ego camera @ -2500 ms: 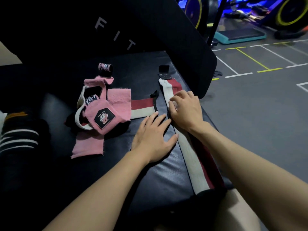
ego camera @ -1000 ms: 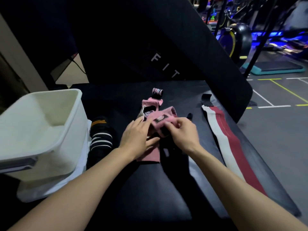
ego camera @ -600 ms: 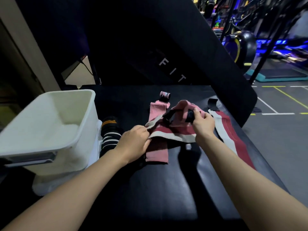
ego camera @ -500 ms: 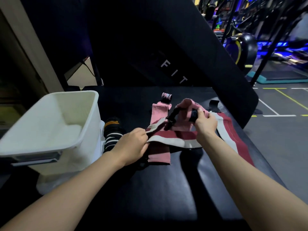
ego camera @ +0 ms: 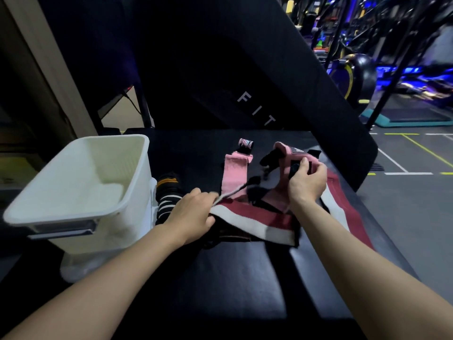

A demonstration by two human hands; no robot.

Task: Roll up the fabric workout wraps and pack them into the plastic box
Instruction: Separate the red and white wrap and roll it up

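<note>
Hands [ego camera: 193,212] [ego camera: 306,184] now grip the tangled wraps [ego camera: 255,214], right lifting the pink one [ego camera: 294,158] higher.

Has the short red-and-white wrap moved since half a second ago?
Yes. The left hand has drawn the short red-and-white wrap nearer the person, away from the small pink roll.

Two hands [ego camera: 193,212], one white box [ego camera: 81,190], two pink wraps [ego camera: 234,173] — two maroon-striped wraps [ego camera: 255,217], one black roll [ego camera: 168,195]

A plastic box [ego camera: 81,182] stands at the bench's [ego camera: 240,285] left edge. Just right of it lies a rolled wrap [ego camera: 168,195]; unrolled wraps [ego camera: 257,214] spread farther right, a backrest [ego camera: 245,69] behind.
</note>
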